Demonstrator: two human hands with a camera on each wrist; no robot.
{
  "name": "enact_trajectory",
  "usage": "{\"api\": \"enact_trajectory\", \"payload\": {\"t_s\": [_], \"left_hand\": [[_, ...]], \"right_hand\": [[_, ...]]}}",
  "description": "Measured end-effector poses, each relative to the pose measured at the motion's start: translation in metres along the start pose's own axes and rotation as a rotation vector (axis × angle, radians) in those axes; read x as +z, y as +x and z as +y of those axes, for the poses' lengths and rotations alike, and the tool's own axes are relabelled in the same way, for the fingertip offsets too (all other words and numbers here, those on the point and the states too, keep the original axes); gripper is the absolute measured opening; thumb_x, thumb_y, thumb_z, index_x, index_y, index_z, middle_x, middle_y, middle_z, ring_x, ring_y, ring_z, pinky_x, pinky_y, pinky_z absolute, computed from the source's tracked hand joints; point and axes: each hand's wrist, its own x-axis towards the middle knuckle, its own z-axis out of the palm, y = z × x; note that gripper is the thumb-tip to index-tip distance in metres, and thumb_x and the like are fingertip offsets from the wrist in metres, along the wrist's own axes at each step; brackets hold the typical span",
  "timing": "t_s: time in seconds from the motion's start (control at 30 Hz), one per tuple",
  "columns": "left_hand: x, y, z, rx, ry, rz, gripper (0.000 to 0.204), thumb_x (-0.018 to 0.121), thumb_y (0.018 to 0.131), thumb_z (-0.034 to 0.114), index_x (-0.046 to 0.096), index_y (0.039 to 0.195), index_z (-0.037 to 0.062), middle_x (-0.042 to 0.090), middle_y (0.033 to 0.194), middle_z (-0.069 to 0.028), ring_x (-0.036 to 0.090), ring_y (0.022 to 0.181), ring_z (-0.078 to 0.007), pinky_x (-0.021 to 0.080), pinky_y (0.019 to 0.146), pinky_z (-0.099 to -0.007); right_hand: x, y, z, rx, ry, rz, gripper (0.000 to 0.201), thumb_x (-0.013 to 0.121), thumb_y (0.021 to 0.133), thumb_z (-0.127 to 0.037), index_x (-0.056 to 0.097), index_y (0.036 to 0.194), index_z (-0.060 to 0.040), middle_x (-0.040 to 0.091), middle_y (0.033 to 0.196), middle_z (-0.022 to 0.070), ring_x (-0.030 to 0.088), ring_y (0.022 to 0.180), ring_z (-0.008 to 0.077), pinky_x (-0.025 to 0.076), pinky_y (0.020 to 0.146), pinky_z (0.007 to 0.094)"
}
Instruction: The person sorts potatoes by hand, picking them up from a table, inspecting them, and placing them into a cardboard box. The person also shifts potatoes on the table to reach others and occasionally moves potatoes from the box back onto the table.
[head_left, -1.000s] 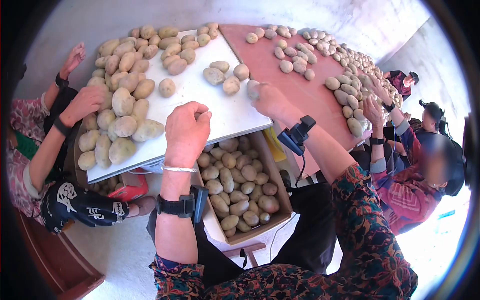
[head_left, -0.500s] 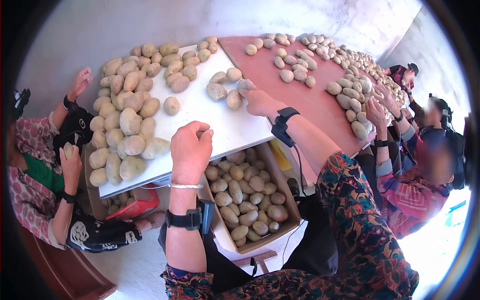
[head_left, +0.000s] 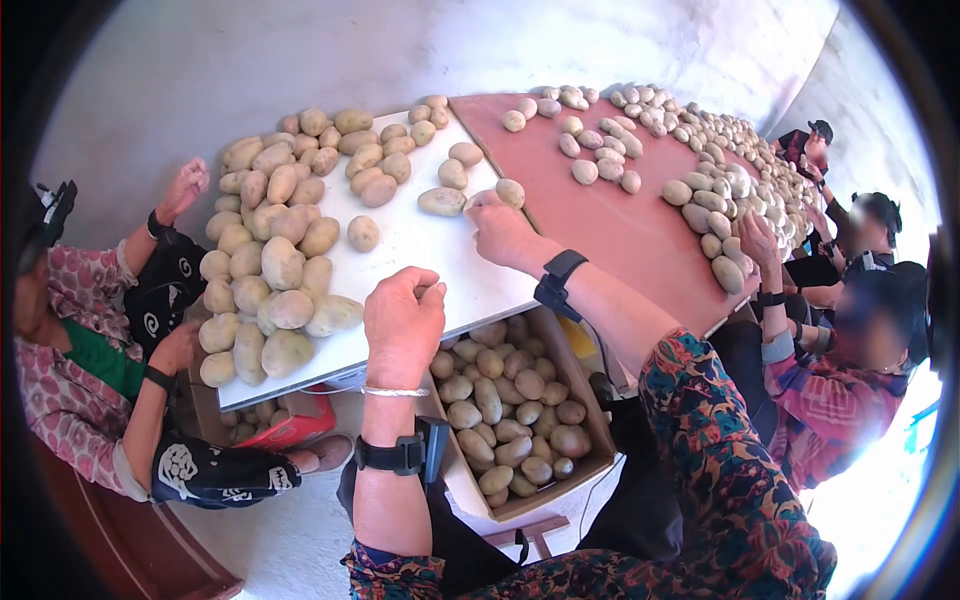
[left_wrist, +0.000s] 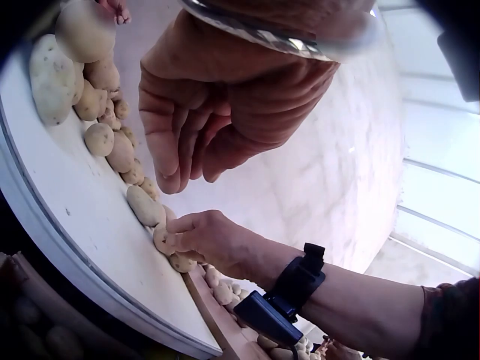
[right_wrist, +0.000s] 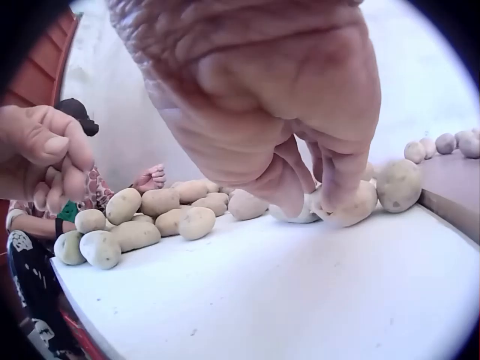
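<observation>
My right hand (head_left: 507, 232) reaches over the white board (head_left: 400, 268), its thumb and fingers closing round a potato (right_wrist: 352, 208). Most of that potato is covered by the hand in the head view. Beside it sits another potato (head_left: 510, 192), near the seam with the red board. Left of the hand are a long potato (head_left: 441, 201) and two more, one of them a round potato (head_left: 465, 154). My left hand (head_left: 404, 318) hovers above the board's front edge, fingers loosely bent and nothing in them. In the left wrist view its palm (left_wrist: 225, 97) shows from below.
Potatoes are heaped in a pile (head_left: 280, 262) on the board's left side. Below the front edge stands a cardboard box (head_left: 480, 500) full of potatoes. The red board (head_left: 590, 220) carries more potatoes towards the right. People sit on both sides, their hands near the potatoes.
My right hand has let go of a potato near the seam and moved to the one beside it. The left hand stays empty. The person at left has lowered the hand that held a potato.
</observation>
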Motion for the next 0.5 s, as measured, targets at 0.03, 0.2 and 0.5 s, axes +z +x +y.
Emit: {"api": "enact_trajectory", "payload": {"t_s": [0.03, 0.2, 0.5], "left_hand": [[0.0, 0.0, 0.0, 0.001, 0.003, -0.005, 0.017, 0.067, 0.084, 0.01, 0.071, 0.094, -0.0022, 0.071, 0.076, -0.0119, 0.067, 0.068, -0.0171, 0.052, 0.067, -0.0315], [-0.003, 0.0, -0.008, 0.058, 0.067, 0.007, 0.017, 0.067, 0.083, 0.01, 0.07, 0.093, -0.0028, 0.071, 0.075, -0.0119, 0.067, 0.066, -0.017, 0.052, 0.065, -0.0313], [-0.003, -0.002, -0.019, 0.041, 0.117, -0.213, 0.023, 0.062, 0.083, 0.008, 0.068, 0.101, -0.0058, 0.07, 0.078, -0.0114, 0.066, 0.066, -0.0159, 0.052, 0.064, -0.0297]], "right_hand": [[-0.003, 0.006, 0.0, -0.003, 0.001, 0.002, 0.027, 0.059, 0.08, -0.003, 0.064, 0.106, 0.0028, 0.054, 0.123, 0.0222, 0.06, 0.108, 0.0352, 0.052, 0.093, 0.0401], [-0.007, -0.004, 0.017, 0.114, -0.052, -0.12, 0.019, 0.06, 0.082, -0.007, 0.067, 0.096, 0.0026, 0.067, 0.1, 0.0235, 0.067, 0.094, 0.0377, 0.055, 0.084, 0.0437], [-0.082, -0.132, -0.053, 0.054, 0.569, 0.609, 0.017, 0.063, 0.09, -0.012, 0.068, 0.105, -0.0055, 0.068, 0.097, 0.0146, 0.067, 0.081, 0.0297, 0.054, 0.073, 0.0376]]}}
